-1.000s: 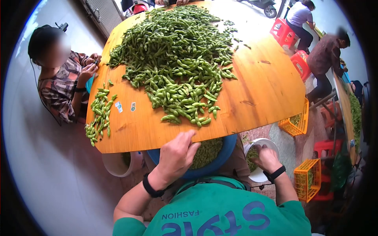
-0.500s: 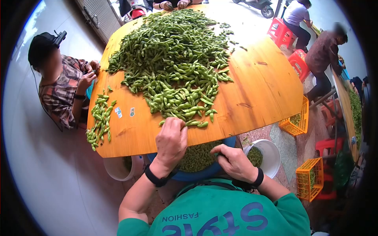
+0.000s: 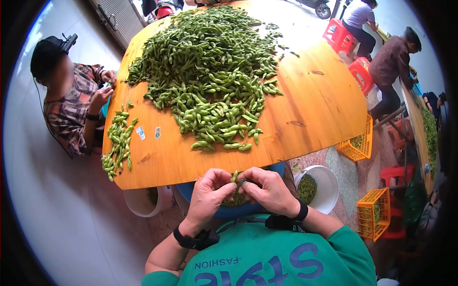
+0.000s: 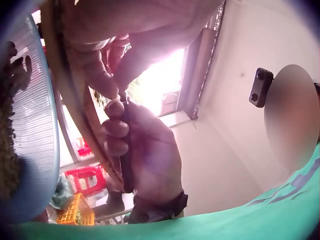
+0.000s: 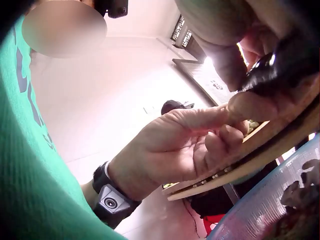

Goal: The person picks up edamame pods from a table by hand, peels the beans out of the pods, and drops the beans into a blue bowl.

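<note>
My left hand (image 3: 208, 195) pinches a green soybean pod (image 3: 234, 176) upright between thumb and fingers, just off the table's near edge. Close against it, my right hand (image 3: 271, 191) grips a slim dark tool (image 4: 125, 160) in its curled fingers. In the right wrist view the tool (image 5: 275, 70) looks black and shiny beside the left fingertips; its working end is hidden. Both hands hover over a blue tub (image 3: 185, 191) containing small green pods. A large heap of pods (image 3: 210, 62) covers the middle of the wooden table (image 3: 315, 119).
A white bucket (image 3: 329, 190) with green pods stands right of the tub, another white bucket (image 3: 136, 202) to the left. Yellow crates (image 3: 373, 214) sit on the floor at right. A seated person (image 3: 71, 105) works at the table's left side beside a small pod pile (image 3: 119, 143).
My right hand came from the white bucket over the tub to meet the left hand. My left hand reached to the heap's near edge and drew back with a pod.
</note>
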Available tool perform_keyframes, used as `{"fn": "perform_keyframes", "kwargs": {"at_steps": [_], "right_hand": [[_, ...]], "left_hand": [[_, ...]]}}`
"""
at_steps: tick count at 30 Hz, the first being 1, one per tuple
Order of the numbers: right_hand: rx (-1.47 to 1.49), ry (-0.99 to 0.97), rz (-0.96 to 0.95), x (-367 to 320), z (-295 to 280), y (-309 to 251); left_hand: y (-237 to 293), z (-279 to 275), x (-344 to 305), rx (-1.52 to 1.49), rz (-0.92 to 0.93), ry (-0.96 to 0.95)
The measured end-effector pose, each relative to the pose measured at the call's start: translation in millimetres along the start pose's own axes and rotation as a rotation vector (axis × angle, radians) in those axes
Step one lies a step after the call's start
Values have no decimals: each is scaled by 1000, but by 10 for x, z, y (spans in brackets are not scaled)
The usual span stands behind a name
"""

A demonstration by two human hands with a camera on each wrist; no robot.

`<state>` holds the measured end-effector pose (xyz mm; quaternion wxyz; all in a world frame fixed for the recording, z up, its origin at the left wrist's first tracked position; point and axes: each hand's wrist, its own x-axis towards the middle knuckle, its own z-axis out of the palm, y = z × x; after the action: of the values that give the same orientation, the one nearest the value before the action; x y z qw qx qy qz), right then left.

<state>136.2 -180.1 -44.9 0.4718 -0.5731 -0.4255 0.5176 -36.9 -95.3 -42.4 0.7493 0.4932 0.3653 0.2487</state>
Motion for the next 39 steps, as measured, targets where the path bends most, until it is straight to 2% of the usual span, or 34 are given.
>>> {"fn": "perform_keyframes", "kwargs": {"at_steps": [7, 13, 16, 18, 19, 21, 22, 24, 31, 33, 34, 36, 37, 39], "right_hand": [[-24, 5, 39, 35, 11, -39], [-70, 19, -6, 50, 33, 6], [-130, 84, -84, 56, 65, 17], [-253, 109, -131, 50, 82, 3], [-253, 109, -131, 48, 98, 11], [-320, 156, -238, 41, 140, 51], [-320, 156, -237, 39, 157, 72], [-345, 183, -287, 36, 182, 114], [-314, 70, -346, 91, 148, 204], [-312, 34, -335, 99, 140, 234], [-312, 34, -335, 96, 138, 224], [-208, 5, -287, 81, 136, 194], [-208, 6, -287, 77, 129, 195], [-144, -62, -134, 75, 111, 190]], "left_hand": [[-32, 47, -19, 75, 3, 38], [-96, 55, -16, 133, 30, 65], [-148, 74, -30, 255, 78, 116], [-169, 95, -40, 419, 200, 152], [-178, 109, -49, 419, 199, 151], [-189, 130, -66, 574, 367, 164], [-198, 128, -67, 574, 366, 164], [-228, 120, -67, 743, 625, 155], [-284, 21, -100, 778, 672, 109], [-277, -42, -117, 457, 242, 40], [-261, -64, -116, 457, 243, 40], [-215, -102, -103, 62, -32, -20], [-196, -128, -93, 1, -71, -45], [-241, -225, -68, -102, -128, -104]]}}
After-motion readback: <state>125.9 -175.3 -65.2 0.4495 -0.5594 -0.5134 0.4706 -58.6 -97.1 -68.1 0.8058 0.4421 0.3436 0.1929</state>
